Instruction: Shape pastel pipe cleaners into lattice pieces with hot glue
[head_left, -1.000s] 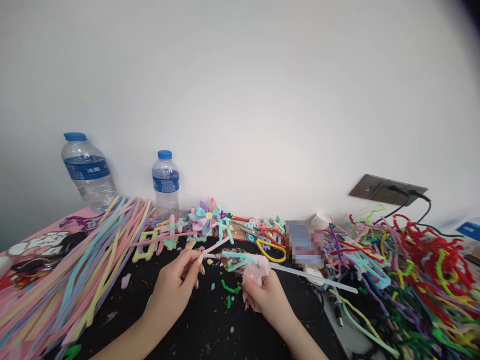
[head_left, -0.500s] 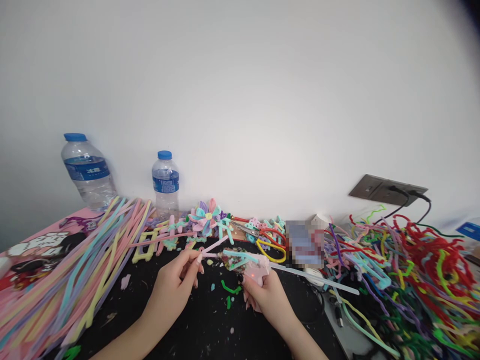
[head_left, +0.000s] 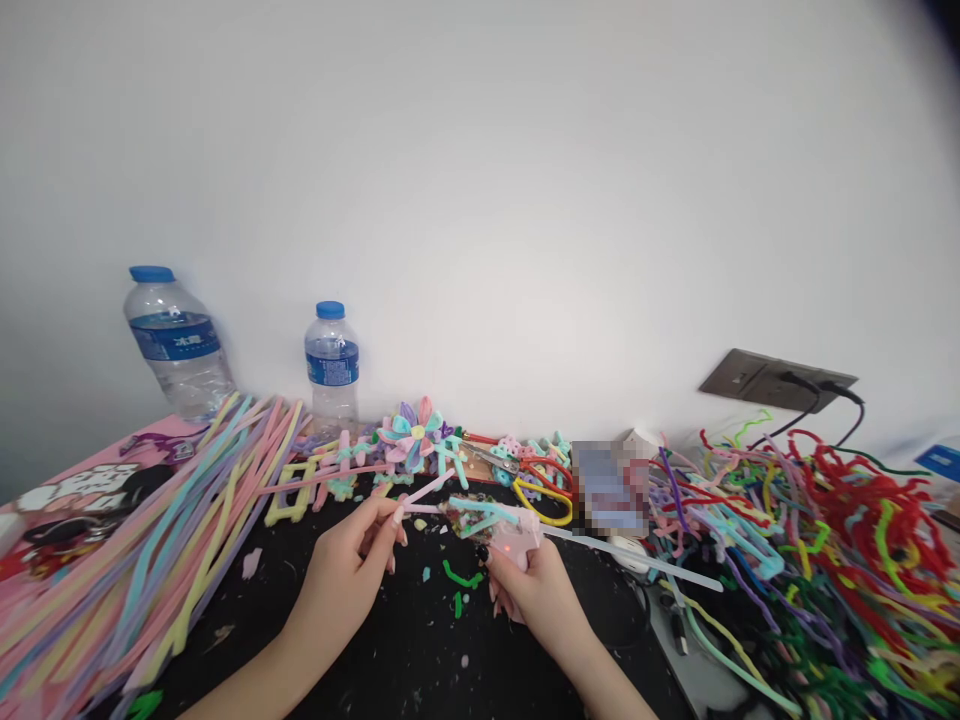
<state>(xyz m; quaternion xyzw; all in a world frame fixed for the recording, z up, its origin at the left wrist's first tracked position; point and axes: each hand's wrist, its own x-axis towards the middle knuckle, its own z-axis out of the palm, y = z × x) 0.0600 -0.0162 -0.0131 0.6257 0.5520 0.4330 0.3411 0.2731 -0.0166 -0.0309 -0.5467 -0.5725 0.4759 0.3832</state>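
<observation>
from far off, i see my left hand (head_left: pixel 352 565) pinching the pale pink fuzzy stick (head_left: pixel 429 489) over the black mat (head_left: pixel 420 650). my right hand (head_left: pixel 541 592) squeezes the pink glue gun (head_left: pixel 519 532). it slid slightly right, tip still near the stick, so work stays there.

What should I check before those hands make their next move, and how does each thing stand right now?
1. Left hand gripping the pale fuzzy strip: ok, pinched between the fingertips.
2. Right hand on the pink glue gun: ok, holding it.
3. Glue stick loaded: ok, it sticks out of the gun's back.
4. Gun hot enough: cannot tell; a red light shows, but not the heat.
5. Gun apart from the strip: cannot tell; they look very close from this view.
6. Black work surface free of scraps: not ok, green scraps lie there.
</observation>
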